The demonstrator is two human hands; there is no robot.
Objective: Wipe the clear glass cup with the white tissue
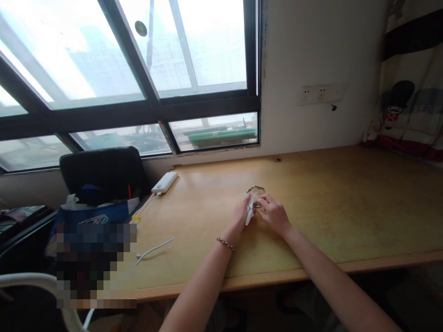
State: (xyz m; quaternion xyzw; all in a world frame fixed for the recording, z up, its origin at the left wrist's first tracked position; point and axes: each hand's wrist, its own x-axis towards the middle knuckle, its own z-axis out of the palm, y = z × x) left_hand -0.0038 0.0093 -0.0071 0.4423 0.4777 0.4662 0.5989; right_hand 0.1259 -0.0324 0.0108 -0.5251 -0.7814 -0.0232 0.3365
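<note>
Over the middle of the table, my left hand (241, 212) is closed on a folded white cloth or tissue (248, 216). Close beside it, my right hand (274, 212) pinches a clear, thin metal-rimmed thing (256, 188) that looks like a pair of eyeglasses. Its far rim shows above my fingers; the rest is hidden between my hands. A braided bracelet circles my left wrist.
The wooden table (332, 203) runs below a window and wall sockets (313, 94). A white power bank (165, 183) with a cable lies at left. Another white cable (155, 247) crosses the left edge. A blue bag (93, 213) sits on a black chair (104, 168).
</note>
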